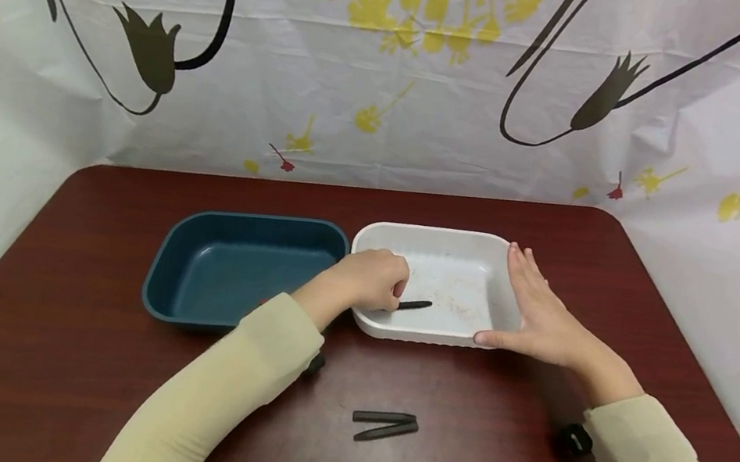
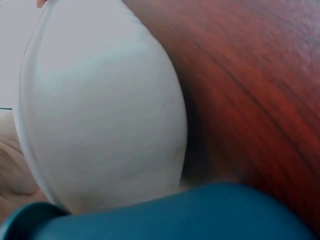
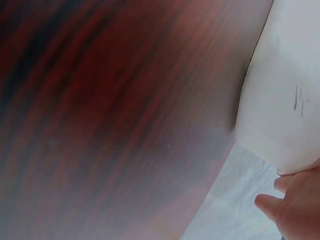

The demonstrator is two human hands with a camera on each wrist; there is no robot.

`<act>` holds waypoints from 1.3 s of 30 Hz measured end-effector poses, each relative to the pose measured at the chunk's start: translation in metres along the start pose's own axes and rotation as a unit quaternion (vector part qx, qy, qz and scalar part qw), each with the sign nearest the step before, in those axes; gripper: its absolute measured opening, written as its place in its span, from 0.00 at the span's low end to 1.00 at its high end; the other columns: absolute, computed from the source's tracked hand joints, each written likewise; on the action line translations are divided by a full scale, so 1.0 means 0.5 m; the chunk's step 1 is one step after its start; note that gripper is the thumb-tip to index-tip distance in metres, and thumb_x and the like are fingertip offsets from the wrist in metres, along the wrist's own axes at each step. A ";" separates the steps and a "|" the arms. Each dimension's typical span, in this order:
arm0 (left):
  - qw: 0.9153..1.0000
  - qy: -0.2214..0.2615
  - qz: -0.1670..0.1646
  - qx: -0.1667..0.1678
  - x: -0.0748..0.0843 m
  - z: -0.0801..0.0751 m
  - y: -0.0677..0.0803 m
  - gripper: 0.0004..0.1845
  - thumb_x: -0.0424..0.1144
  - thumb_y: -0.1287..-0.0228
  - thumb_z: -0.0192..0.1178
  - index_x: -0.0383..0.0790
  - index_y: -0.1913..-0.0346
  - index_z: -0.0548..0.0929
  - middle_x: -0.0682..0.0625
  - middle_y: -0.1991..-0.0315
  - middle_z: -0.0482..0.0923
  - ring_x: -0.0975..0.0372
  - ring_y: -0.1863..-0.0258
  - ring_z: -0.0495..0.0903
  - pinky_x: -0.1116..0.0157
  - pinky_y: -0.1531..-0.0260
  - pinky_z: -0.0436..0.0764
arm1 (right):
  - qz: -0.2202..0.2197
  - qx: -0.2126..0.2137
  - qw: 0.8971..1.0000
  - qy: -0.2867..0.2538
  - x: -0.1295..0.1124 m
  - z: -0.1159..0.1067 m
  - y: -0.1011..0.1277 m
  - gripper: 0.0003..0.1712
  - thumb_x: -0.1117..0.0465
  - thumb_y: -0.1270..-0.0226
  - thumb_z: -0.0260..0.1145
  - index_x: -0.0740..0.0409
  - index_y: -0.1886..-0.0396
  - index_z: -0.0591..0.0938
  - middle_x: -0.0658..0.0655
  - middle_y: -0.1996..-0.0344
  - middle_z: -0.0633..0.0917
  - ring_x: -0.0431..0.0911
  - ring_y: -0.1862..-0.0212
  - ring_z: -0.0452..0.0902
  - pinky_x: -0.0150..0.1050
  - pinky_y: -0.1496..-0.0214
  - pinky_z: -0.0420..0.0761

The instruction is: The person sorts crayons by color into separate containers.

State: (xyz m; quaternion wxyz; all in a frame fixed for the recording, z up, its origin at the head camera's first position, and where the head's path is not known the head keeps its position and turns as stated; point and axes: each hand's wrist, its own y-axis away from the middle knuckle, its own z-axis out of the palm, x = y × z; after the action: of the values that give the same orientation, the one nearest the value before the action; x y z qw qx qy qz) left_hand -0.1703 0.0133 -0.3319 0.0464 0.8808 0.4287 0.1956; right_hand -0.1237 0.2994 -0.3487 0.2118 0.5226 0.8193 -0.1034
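Left hand (image 1: 370, 278) curled w/ grip pinching black crayon (image 1: 413, 305) inside white tray (image 1: 436, 236); right hand (image 1: 539, 310) flat, fingers straight vs tray's side.

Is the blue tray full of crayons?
No, the blue tray looks bare inside; two dark sticks lie on the table.

Table (image 1: 111, 352) of dark red wood grain with a soft sheen, white tray (image 1: 423, 333) of smooth plastic, faintly scuffed inside, blue tray (image 1: 156, 288) at its 9 o'clock in matt plastic, backdrop (image 1: 384, 130) of creased printed sheeting, sleeves (image 1: 224, 408) of matt cloth
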 end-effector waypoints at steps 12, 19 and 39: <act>0.996 0.023 0.067 0.057 0.006 -0.030 0.082 0.09 0.37 0.32 0.58 0.43 0.55 0.87 0.51 0.60 0.84 0.62 0.61 0.77 0.64 0.58 0.79 | -0.007 0.005 1.000 0.003 0.002 0.000 0.000 0.77 0.38 0.49 0.77 0.64 0.21 0.33 0.60 0.20 0.32 0.57 0.19 0.22 0.64 0.22 0.39; 0.990 0.020 0.118 0.082 0.023 -0.022 0.142 0.09 0.42 0.31 0.60 0.45 0.53 0.86 0.52 0.56 0.84 0.62 0.57 0.77 0.64 0.56 0.80 | -0.007 0.002 1.000 -0.002 0.002 0.002 -0.004 0.77 0.39 0.50 0.77 0.64 0.21 0.33 0.59 0.20 0.32 0.56 0.19 0.22 0.66 0.22 0.40; 0.974 0.046 0.218 -0.038 0.041 0.071 0.180 0.05 0.39 0.38 0.66 0.47 0.60 0.87 0.59 0.67 0.81 0.73 0.68 0.74 0.78 0.66 0.73 | 0.003 -0.003 1.000 -0.012 0.002 0.003 -0.005 0.78 0.39 0.50 0.78 0.61 0.21 0.31 0.56 0.20 0.30 0.55 0.20 0.20 0.65 0.22 0.40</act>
State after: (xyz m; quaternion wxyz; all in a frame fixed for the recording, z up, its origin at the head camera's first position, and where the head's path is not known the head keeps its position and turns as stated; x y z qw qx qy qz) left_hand -0.0790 -0.0242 -0.3361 0.0165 0.9406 0.2206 0.2576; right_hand -0.1261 0.2985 -0.3509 0.2232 0.5229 0.8157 -0.1066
